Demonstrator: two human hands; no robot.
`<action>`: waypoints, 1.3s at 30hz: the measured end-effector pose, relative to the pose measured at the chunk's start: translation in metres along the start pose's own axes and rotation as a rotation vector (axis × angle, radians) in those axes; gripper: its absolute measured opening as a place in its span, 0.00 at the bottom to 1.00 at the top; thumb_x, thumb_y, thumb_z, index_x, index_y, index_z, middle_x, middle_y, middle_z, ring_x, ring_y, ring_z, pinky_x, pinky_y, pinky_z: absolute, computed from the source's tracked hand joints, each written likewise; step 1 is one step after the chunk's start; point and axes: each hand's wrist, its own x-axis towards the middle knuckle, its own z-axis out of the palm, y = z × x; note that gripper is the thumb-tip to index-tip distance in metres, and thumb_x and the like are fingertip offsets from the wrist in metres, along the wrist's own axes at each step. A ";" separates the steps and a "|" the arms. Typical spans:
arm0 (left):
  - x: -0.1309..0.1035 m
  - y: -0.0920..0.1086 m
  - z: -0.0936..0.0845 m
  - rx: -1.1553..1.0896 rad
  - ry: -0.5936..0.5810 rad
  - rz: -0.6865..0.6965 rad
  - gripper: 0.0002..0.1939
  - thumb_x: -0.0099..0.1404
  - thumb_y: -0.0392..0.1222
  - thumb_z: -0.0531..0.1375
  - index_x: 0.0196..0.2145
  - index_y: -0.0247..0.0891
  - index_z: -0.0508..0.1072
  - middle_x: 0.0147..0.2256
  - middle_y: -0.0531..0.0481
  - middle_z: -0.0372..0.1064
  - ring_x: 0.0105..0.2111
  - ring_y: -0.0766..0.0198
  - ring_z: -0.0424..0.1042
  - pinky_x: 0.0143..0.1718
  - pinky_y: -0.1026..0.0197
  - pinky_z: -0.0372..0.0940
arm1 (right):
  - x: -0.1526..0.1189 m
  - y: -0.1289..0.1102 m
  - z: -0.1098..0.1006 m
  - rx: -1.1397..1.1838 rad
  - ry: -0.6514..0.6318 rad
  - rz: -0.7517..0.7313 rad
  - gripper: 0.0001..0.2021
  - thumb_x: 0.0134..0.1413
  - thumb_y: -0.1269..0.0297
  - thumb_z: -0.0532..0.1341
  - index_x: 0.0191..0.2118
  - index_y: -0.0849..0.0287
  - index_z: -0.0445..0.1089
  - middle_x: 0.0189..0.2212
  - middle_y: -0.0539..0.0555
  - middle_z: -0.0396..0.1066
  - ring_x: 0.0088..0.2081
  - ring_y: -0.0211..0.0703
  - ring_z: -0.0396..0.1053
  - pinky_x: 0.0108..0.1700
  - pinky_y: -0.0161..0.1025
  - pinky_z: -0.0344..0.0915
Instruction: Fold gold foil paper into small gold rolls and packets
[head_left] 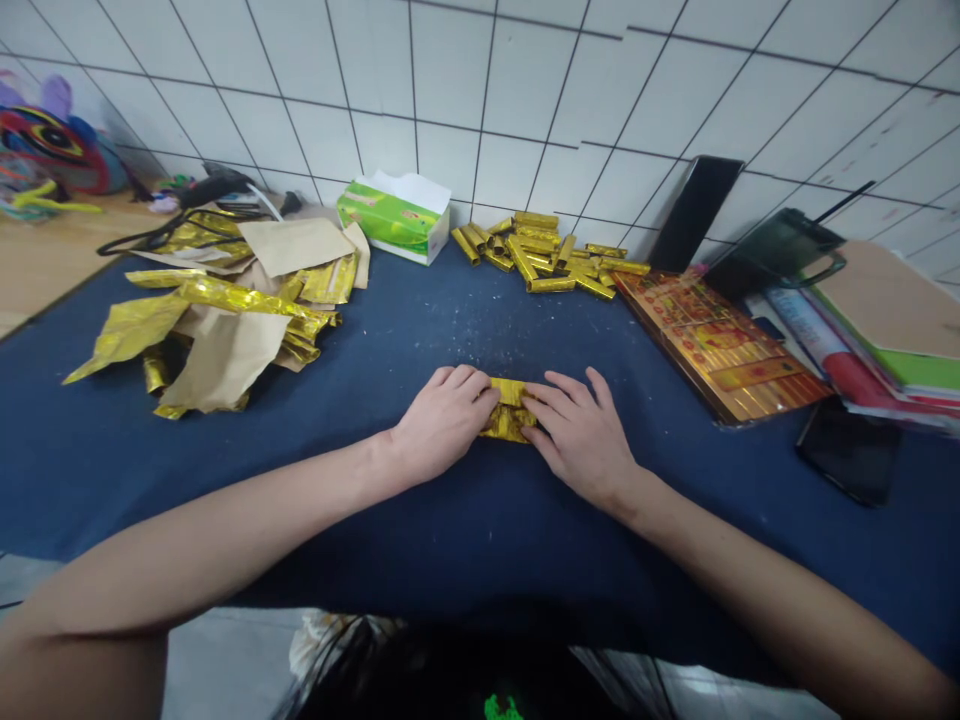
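A small piece of gold foil paper [510, 422] lies on the dark blue cloth in front of me, partly folded over along its far side. My left hand [444, 422] has its fingers curled together over the left end of the foil. At the right end, my right hand [581, 430] pinches the foil with thumb and forefinger, while its other fingers spread away. The fingertips hide both ends of the foil. Farther back, against the wall, sits a pile of gold foil rolls [541, 258].
On the left is a heap of crumpled gold foil and brown paper [232, 350]. A green tissue pack [397, 218] stands by the tiled wall. To the right are a flat gold-and-red packet [724, 350], a black phone [851, 450], a dark jug [784, 250] and stacked books [900, 330].
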 end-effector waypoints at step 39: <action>-0.018 0.022 -0.001 -0.056 -0.126 0.173 0.36 0.59 0.57 0.53 0.56 0.27 0.56 0.58 0.35 0.53 0.58 0.53 0.52 0.56 0.55 0.49 | -0.011 -0.006 0.000 0.072 -0.074 -0.156 0.19 0.58 0.66 0.49 0.52 0.69 0.64 0.54 0.64 0.61 0.57 0.50 0.56 0.58 0.50 0.54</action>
